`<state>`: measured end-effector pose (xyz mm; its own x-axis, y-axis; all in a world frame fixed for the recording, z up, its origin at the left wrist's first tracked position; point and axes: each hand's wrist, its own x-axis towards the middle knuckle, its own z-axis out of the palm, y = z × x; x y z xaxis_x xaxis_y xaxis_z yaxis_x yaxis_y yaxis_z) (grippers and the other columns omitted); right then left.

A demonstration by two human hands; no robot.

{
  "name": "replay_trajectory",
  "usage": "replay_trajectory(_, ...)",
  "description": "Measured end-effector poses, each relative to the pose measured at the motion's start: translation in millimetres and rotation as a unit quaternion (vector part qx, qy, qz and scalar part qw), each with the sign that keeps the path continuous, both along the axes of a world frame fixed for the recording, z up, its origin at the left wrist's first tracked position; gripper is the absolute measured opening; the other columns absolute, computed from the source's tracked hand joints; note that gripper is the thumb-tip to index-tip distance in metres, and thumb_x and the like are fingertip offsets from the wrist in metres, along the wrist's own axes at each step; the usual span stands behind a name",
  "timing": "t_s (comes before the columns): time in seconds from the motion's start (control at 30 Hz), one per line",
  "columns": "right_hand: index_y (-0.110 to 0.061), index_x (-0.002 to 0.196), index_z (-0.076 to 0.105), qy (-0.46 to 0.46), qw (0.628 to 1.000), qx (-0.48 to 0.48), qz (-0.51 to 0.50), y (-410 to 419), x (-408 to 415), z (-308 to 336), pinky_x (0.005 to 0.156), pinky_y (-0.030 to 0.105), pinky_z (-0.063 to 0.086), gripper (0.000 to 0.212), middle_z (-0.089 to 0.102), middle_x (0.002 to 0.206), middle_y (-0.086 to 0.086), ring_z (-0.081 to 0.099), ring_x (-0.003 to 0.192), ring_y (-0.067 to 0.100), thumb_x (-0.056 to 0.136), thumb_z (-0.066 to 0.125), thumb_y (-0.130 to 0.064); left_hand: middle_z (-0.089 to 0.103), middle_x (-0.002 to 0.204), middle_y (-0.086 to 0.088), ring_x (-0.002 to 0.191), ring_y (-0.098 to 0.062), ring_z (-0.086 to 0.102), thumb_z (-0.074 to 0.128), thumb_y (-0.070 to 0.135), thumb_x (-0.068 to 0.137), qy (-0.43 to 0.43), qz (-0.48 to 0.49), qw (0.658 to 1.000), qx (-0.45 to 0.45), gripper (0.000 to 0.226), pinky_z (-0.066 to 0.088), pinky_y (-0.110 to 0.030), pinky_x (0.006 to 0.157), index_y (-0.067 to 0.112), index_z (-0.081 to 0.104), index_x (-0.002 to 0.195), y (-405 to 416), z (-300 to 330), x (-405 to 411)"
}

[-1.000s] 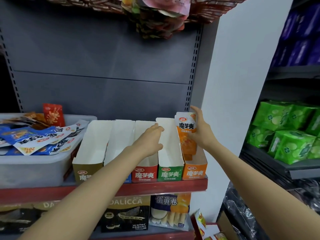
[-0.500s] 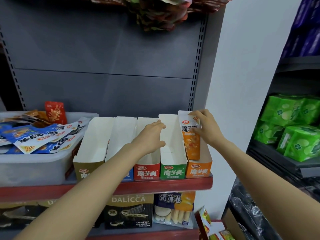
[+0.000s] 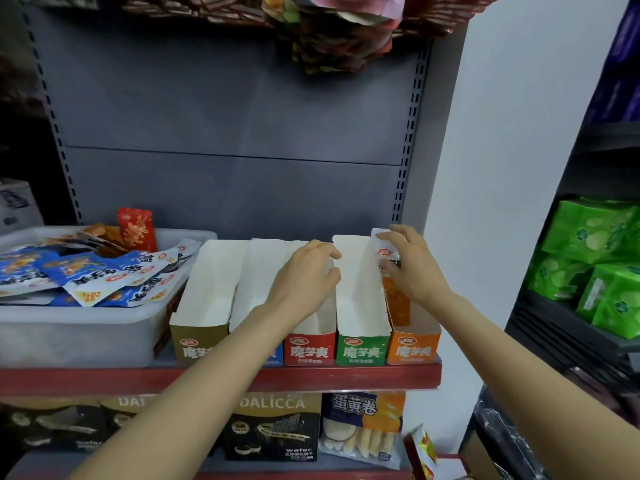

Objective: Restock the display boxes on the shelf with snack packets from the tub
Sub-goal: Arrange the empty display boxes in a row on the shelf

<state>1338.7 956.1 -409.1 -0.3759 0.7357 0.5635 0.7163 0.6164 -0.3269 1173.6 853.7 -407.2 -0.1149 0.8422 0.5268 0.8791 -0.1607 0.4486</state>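
Note:
Several open-topped display boxes stand in a row on the red-edged shelf (image 3: 346, 377). An orange snack packet (image 3: 394, 299) stands on edge inside the orange box (image 3: 414, 348) at the right end. My right hand (image 3: 410, 265) pinches the packet's top. My left hand (image 3: 306, 271) rests over the red box (image 3: 310, 349), fingers curled on the wall it shares with the green box (image 3: 360, 349). The gold box (image 3: 199, 344) and the box beside it look empty. The clear tub (image 3: 79, 337) at the left holds several blue, white and red packets (image 3: 104, 275).
A white wall panel (image 3: 502, 168) closes the shelf's right side. Green packs (image 3: 595, 268) fill a neighbouring shelf at the right. Wafer boxes (image 3: 273, 427) and egg-roll packs (image 3: 360, 427) sit on the lower shelf. Hanging snack bags (image 3: 332, 29) overhang from above.
My right hand has lowered the orange packet from above the orange box down into it. My left hand stayed on the red box's wall.

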Motion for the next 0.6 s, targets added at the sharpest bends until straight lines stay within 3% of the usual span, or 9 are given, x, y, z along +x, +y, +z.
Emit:
replay_trajectory(0.13, -0.019, 0.123, 0.057, -0.025, 0.997, 0.027, 0.069, -35, -38, 15, 0.094, 0.02, 0.033, 0.028, 0.047, 0.132, -0.002, 0.046, 0.122, 0.016, 0.096, 0.051, -0.016, 0.058, 0.117, 0.011, 0.104, -0.007, 0.053, 0.048, 0.023, 0.095, -0.003, 0.025, 0.998, 0.063, 0.024, 0.045, -0.025, 0.083, 0.023, 0.058, 0.117, -33, 8, -23)
replay_trajectory(0.27, -0.018, 0.12, 0.059, -0.041, 0.985, 0.017, 0.169, -72, -101, 24, 0.095, 0.029, 0.041, 0.026, 0.053, 0.125, 0.002, 0.052, 0.114, 0.017, 0.095, 0.052, -0.019, 0.065, 0.095, 0.011, 0.089, -0.008, 0.059, 0.052, 0.021, 0.091, -0.028, 0.077, 0.991, 0.103, 0.018, 0.051, -0.031, 0.078, 0.024, 0.062, 0.105, -71, 17, -73)
replay_trajectory(0.43, -0.018, 0.123, 0.058, -0.049, 0.969, 0.009, 0.243, -112, -200, 27, 0.097, 0.03, 0.036, 0.029, 0.051, 0.128, 0.004, 0.045, 0.119, 0.021, 0.094, 0.051, -0.02, 0.064, 0.082, 0.007, 0.078, -0.013, 0.062, 0.057, 0.013, 0.086, -0.051, 0.18, 0.976, 0.115, 0.014, 0.05, -0.029, 0.073, 0.019, 0.065, 0.097, -115, 24, -165)
replay_trajectory(0.5, -0.015, 0.127, 0.054, -0.058, 0.962, -0.011, 0.266, -123, -241, 27, 0.099, 0.034, 0.036, 0.034, 0.049, 0.127, 0.008, 0.043, 0.119, 0.025, 0.093, 0.052, -0.019, 0.065, 0.081, 0.006, 0.076, -0.014, 0.063, 0.056, 0.01, 0.086, -0.055, 0.214, 0.971, 0.088, 0.014, 0.049, -0.027, 0.075, 0.017, 0.065, 0.095, -125, 25, -205)
replay_trajectory(0.6, -0.012, 0.134, 0.045, -0.066, 0.956, -0.041, 0.282, -134, -298, 27, 0.101, 0.036, 0.035, 0.044, 0.044, 0.132, 0.012, 0.04, 0.122, 0.028, 0.091, 0.053, -0.018, 0.067, 0.098, -0.008, 0.092, -0.026, 0.064, 0.054, 0.009, 0.084, -0.034, 0.251, 0.967, 0.028, 0.017, 0.05, -0.038, 0.085, 0.013, 0.064, 0.097, -129, 27, -262)
